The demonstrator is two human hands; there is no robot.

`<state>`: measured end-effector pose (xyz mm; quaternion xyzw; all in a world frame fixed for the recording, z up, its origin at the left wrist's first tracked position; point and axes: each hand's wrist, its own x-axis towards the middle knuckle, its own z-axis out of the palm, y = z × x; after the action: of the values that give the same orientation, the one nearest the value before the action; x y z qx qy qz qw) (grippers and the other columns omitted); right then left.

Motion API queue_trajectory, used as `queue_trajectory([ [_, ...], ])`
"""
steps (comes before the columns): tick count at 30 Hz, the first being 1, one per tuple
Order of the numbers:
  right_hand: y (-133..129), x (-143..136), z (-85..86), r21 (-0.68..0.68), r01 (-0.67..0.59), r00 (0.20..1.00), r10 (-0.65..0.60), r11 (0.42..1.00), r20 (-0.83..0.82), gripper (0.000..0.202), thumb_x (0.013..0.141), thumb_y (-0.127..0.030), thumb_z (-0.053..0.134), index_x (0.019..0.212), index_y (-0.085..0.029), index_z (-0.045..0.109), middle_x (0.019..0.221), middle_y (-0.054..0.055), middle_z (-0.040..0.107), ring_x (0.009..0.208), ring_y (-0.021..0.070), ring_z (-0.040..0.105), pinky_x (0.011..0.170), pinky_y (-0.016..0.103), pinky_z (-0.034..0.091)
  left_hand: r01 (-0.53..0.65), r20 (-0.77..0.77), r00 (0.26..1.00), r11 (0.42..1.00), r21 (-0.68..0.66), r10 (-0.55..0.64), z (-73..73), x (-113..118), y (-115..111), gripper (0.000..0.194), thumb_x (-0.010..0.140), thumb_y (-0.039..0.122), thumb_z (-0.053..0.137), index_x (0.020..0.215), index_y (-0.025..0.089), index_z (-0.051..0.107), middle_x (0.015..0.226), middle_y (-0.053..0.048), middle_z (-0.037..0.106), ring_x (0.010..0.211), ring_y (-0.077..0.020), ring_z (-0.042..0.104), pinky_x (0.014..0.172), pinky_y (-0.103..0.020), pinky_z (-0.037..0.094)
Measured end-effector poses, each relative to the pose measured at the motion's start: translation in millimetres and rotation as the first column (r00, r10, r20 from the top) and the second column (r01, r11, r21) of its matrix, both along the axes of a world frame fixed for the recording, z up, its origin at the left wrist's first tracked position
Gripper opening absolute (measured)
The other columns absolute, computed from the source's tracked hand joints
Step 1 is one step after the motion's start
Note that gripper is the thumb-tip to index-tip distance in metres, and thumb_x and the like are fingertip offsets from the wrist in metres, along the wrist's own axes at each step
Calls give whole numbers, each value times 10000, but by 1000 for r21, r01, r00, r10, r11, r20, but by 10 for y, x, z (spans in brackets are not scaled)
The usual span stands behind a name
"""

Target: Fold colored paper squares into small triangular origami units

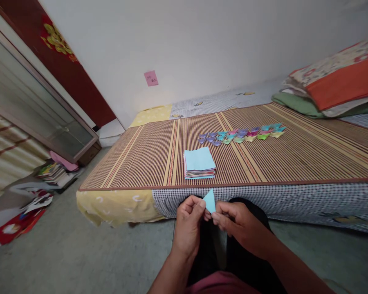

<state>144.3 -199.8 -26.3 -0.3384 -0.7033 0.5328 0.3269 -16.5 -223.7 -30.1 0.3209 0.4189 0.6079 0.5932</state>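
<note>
Between my two hands, in front of the bed's edge, is a light blue sheet of paper [210, 201] folded into a small triangle with one point up. My left hand [190, 216] pinches its left side between thumb and fingers. At its lower right corner, my right hand [233, 218] pinches with thumb and forefinger. Just beyond them on the mat lies a stack of square paper [200, 159], light blue on top with other colours along its edges. Farther back, several small folded paper figures [239, 136] in purple, blue, pink, green and yellow sit in rows.
A striped woven mat [141, 159] covers the bed, over a checked and yellow sheet [119, 206]. Folded bedding [343, 87] is piled at the right. A pink note [151, 78] sticks to the wall. Magazines [53, 175] lie by the cabinet at left.
</note>
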Motion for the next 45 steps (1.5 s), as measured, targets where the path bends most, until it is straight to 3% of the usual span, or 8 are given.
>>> queue_trajectory([
  [3, 33, 41, 24, -63, -36, 999, 34, 997, -36, 322, 1010, -403, 531, 783, -193, 620, 702, -7, 602, 608, 134, 529, 587, 258, 411, 90, 117, 989, 995, -30, -86, 34, -5, 9, 380, 762, 442, 858, 690, 150, 625, 594, 1, 605, 562, -108, 499, 588, -228, 395],
  [7, 64, 40, 8, -91, 134, 978, -146, 987, -148, 322, 989, -442, 583, 777, -201, 603, 679, -24, 574, 599, 127, 518, 578, 250, 412, 173, 199, 967, 984, -44, -161, 43, 13, 1, 379, 763, 418, 872, 693, 143, 621, 586, 10, 584, 520, -84, 479, 530, -201, 376],
  [13, 52, -2, -14, -143, 136, 962, -165, 980, -217, 247, 927, -412, 670, 807, -207, 603, 620, -40, 583, 569, 124, 519, 558, 245, 416, 201, 218, 958, 978, -56, -184, 8, 45, -6, 390, 765, 429, 876, 709, 152, 606, 592, 16, 576, 519, -81, 488, 534, -193, 394],
  [25, 26, -55, 75, -34, 215, 960, -218, 976, -176, 87, 898, -235, 588, 813, -222, 586, 701, -15, 646, 633, 148, 605, 603, 261, 471, 52, -152, 988, 996, 67, -42, 13, 52, -10, 339, 883, 468, 751, 787, 163, 637, 622, 15, 606, 573, -112, 507, 605, -237, 406],
  [28, -6, -90, 50, 188, 375, 927, -367, 908, -76, 77, 865, -189, 581, 799, -230, 579, 676, -19, 623, 606, 149, 593, 594, 263, 468, -11, -164, 986, 999, 45, 18, 5, 87, -7, 316, 836, 441, 797, 883, 167, 647, 648, 26, 614, 575, -114, 533, 586, -227, 418],
  [33, -36, -139, -17, 548, 465, 847, -529, 695, -47, 137, 870, -136, 548, 801, -250, 516, 672, -23, 588, 590, 150, 585, 595, 264, 465, -170, -310, 929, 978, 122, 201, -13, 156, -82, 185, 878, 307, 751, 849, 201, 603, 744, 15, 628, 688, -139, 592, 671, -245, 475],
  [37, -28, -149, -57, 661, 402, 855, -518, 634, -24, 154, 907, -125, 530, 828, -253, 495, 705, -8, 597, 598, 155, 592, 596, 269, 475, -88, -548, 814, 974, 210, 191, 16, 153, -169, 117, 955, 306, 666, 991, 195, 672, 858, -32, 670, 793, -175, 620, 750, -278, 491],
  [45, -78, -204, -103, 781, 361, 859, -508, 510, -66, 175, 962, -108, 547, 844, -231, 508, 702, -20, 559, 591, 143, 569, 583, 253, 458, -114, -635, 716, 946, 304, 290, 61, 128, -181, 137, 952, 184, 595, 1076, 204, 650, 905, -27, 699, 822, -167, 662, 772, -266, 517],
])
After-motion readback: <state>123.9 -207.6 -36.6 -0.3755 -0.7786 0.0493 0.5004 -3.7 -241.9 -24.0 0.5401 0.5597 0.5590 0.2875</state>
